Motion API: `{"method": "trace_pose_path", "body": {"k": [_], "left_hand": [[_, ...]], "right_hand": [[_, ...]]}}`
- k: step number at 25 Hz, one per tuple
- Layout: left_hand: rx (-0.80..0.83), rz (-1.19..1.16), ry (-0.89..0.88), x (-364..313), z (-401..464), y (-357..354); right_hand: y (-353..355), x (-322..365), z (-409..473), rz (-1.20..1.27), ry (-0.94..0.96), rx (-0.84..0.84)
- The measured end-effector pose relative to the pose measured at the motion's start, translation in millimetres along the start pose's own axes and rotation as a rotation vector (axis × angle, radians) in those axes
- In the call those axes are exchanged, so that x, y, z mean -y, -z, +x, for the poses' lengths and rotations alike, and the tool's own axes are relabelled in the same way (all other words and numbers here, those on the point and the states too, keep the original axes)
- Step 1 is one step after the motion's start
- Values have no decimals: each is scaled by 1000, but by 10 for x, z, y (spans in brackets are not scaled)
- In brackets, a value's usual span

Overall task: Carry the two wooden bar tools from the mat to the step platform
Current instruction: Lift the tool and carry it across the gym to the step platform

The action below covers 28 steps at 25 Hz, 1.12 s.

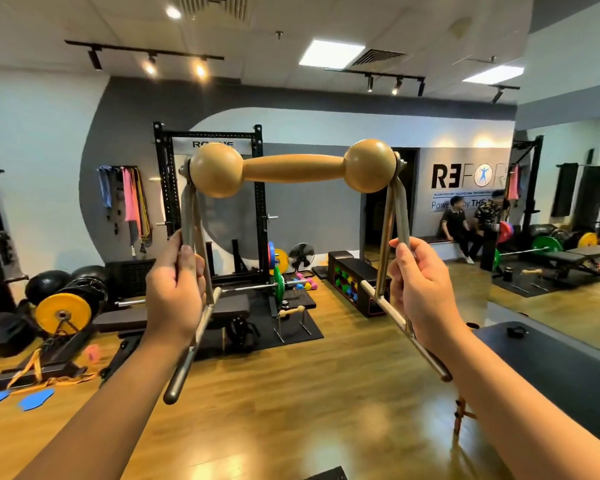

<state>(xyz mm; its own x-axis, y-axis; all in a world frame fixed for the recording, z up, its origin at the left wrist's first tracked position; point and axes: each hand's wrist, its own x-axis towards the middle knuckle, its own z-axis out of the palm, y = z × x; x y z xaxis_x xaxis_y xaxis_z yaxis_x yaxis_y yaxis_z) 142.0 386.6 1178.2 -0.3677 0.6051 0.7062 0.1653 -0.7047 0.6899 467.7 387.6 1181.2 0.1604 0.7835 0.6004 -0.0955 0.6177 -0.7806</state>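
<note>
I hold one wooden bar tool (293,168) up at chest height: a wooden handle with a ball at each end, set on metal legs. My left hand (174,289) grips its left metal leg and my right hand (423,289) grips its right one. The second wooden bar tool (291,311) stands on the black mat (302,332) ahead, in front of the squat rack. A black step platform (359,271) with coloured blocks in its side stands on the wooden floor to the right of the mat.
A squat rack (208,202) with a loaded barbell (279,282) stands behind the mat. Benches and a yellow plate (63,313) lie at left. A black padded table (551,368) is at right. Two people (471,223) sit by the far wall.
</note>
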Motion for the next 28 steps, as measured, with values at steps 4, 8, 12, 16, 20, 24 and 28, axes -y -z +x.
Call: {"method": "trace_pose_path", "body": {"k": [4, 8, 12, 16, 20, 24, 28], "left_hand": [[-1, 100, -41, 609, 605, -34], [-19, 100, -22, 1254, 1069, -32], [-51, 110, -35, 1957, 1611, -68], [-158, 155, -17, 2557, 2225, -83], [-286, 245, -101, 2994, 2815, -14], [-340, 289, -103, 3369, 3240, 253], [-428, 348, -71, 3882, 3748, 797]], "right_hand": [[-366, -709, 677, 16, -13, -4], [-662, -1319, 1271, 10, -32, 31], [-1020, -2005, 2009, 26, -54, 98], [-1464, -2669, 2807, 93, -47, 186], [-2088, -3312, 3676, 163, -59, 278], [-2787, -3883, 4182, 242, -104, 356], [-3689, -4416, 4505, 296, -135, 446]]}}
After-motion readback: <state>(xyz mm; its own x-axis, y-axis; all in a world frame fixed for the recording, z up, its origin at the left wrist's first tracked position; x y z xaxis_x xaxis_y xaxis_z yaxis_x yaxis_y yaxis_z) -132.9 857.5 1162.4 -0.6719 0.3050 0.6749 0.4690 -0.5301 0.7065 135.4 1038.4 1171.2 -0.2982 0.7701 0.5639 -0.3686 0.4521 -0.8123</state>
